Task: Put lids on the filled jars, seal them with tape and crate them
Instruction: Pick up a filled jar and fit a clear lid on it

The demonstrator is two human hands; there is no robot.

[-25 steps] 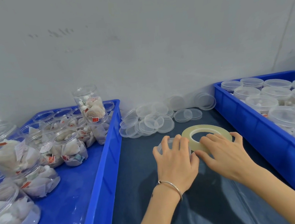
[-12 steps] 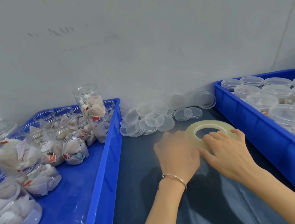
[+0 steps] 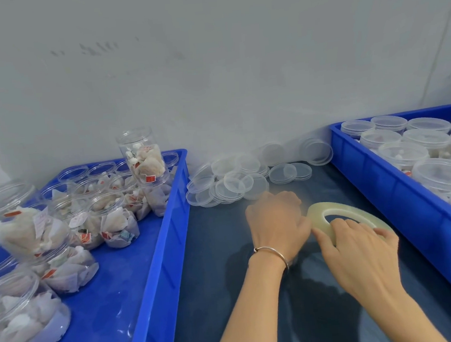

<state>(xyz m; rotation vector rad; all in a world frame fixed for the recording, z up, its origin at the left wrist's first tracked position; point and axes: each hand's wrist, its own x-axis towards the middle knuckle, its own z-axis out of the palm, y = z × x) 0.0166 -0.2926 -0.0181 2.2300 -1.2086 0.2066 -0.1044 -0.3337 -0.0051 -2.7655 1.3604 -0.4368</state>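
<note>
1. Since a second ago: left hand (image 3: 276, 222) curled further over the jar, now hiding it fully; tape roll (image 3: 343, 216) and right hand (image 3: 361, 243) shifted slightly right; view tilted up.
2. Left hand: fingers curled down around something on the dark table (image 3: 224, 293), presumably the lidded jar; jar itself not visible, so exact grip unconfirmed. Motion-blurred.
3. Right hand: fingers hooked over the near rim of the tape roll and into its hole, holding it tilted just beside the left hand.
4. Step, as judged: winding tape round the lid seam.
5. Left crate (image 3: 155, 258): open filled jars (image 3: 114, 221), no lids. Right crate (image 3: 383, 184): lidded jars (image 3: 418, 140), sealed or not can't be told. Loose lids (image 3: 233, 183) piled at the wall, between the crates.
6. Risks:
   - Tape drifting off the seam if roll angle changes mid-wrap; gives wrinkles or a gap.
   - Jar slipping in the left hand; clear plastic, likely slick.
   - Lid lifting if tape is pulled before it seats.
   - Tape end folding onto itself once cut.
</note>
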